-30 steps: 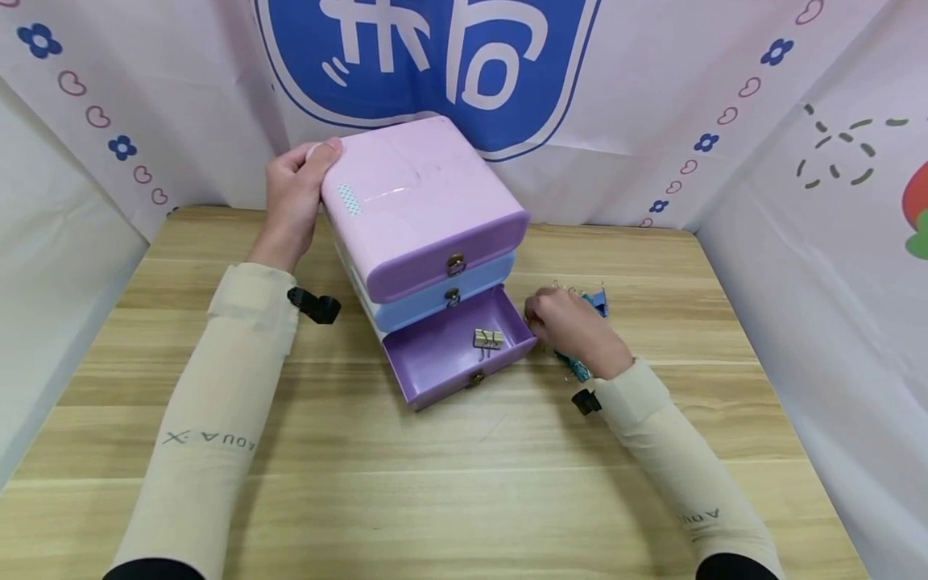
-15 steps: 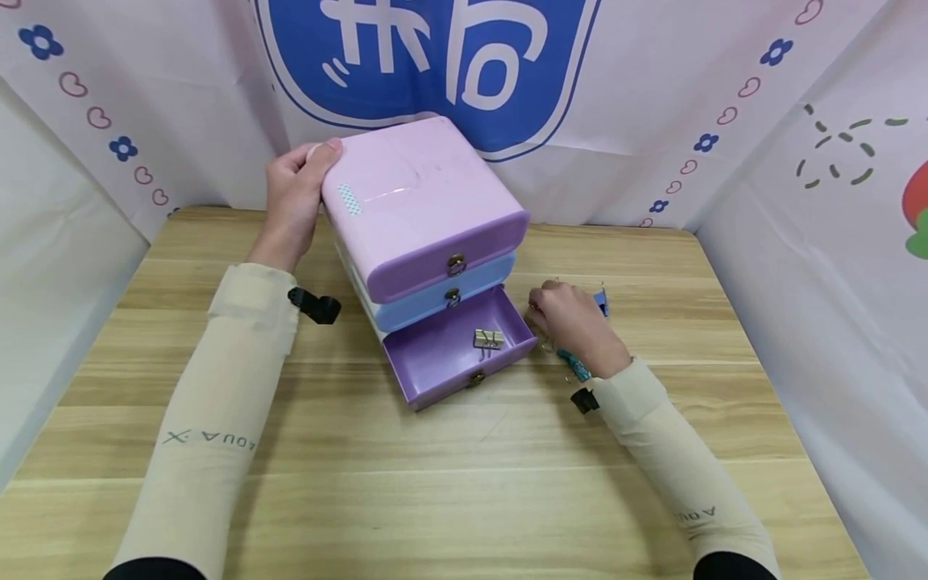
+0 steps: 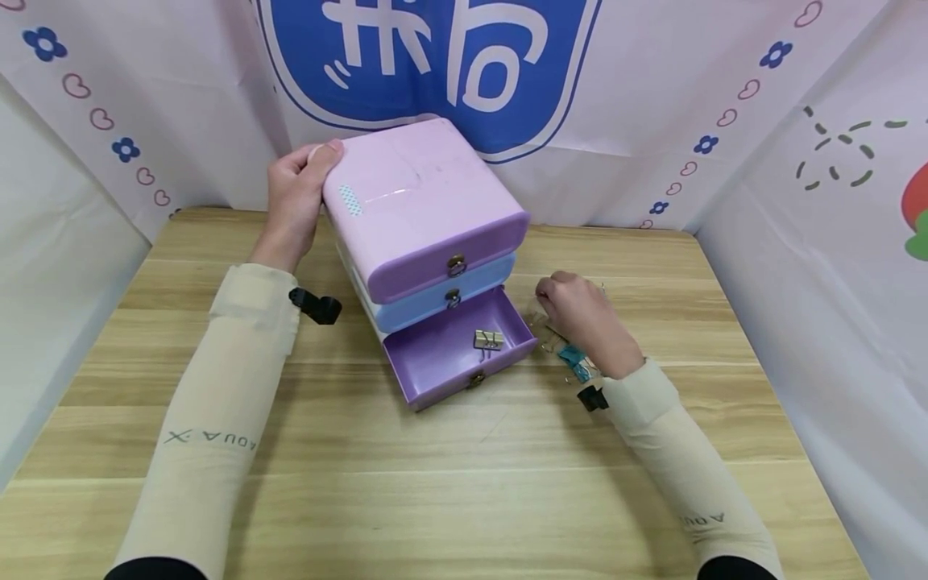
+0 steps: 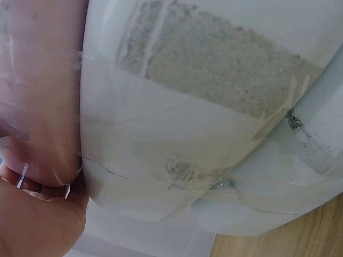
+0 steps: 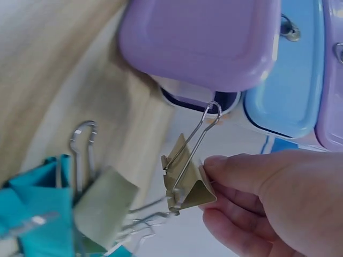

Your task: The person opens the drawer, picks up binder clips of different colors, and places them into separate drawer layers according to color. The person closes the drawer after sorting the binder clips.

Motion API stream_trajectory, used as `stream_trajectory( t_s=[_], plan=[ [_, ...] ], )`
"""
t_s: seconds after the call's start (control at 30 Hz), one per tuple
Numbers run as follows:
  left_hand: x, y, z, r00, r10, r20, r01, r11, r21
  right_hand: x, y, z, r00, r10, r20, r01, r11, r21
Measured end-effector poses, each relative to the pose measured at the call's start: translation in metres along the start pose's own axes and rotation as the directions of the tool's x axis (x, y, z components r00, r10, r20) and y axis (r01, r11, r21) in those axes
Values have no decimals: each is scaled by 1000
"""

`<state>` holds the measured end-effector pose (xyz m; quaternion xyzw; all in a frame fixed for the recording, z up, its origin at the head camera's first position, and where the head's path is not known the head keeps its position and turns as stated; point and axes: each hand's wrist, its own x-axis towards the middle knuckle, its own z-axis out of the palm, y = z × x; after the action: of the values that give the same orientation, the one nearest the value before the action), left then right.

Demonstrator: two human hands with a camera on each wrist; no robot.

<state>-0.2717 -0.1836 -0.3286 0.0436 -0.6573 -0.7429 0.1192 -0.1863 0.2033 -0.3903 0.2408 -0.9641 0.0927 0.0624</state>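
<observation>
A mini drawer cabinet [image 3: 428,185] with a pink top stands with its bottom purple drawer [image 3: 428,358] pulled out. One gold binder clip [image 3: 488,340] lies in that drawer. My left hand [image 3: 293,193] grips the cabinet's back left corner, thumb on top; its other fingers are partly hidden in the left wrist view. Right of the drawer, my right hand [image 3: 583,314] pinches a gold binder clip [image 5: 187,182] between thumb and fingers, as the right wrist view shows. Beside it lie another gold clip [image 5: 107,206] and a teal binder clip [image 5: 43,203].
Above the drawn-out drawer sit a shut blue drawer [image 3: 445,292] and a shut purple one [image 3: 449,258] with ring pulls. The wooden table [image 3: 406,491] ends at a printed cloth wall [image 3: 616,105] behind the cabinet. More clips are partly hidden under my right hand.
My right hand has shifted slightly right and back, uncovering more of the teal clip and covering the blue one. The left hand and cabinet stay as they were.
</observation>
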Motion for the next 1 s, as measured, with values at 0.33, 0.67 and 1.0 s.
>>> stream_trajectory(
  t_s=[0.33, 0.67, 1.0],
  plan=[
    [0, -1, 1, 1000, 17, 7, -17, 1000, -12, -4, -7, -20, 997, -33, -65, 34, 999, 6],
    [-1, -1, 2, 1000, 22, 6, -22, 1000, -19, -8, -25, -34, 990, -106, -96, 108, 994, 16],
    [0, -1, 2, 1000, 17, -3, -17, 999, -29, -9, -46, -40, 983, -150, -109, 151, 989, -1]
  ],
)
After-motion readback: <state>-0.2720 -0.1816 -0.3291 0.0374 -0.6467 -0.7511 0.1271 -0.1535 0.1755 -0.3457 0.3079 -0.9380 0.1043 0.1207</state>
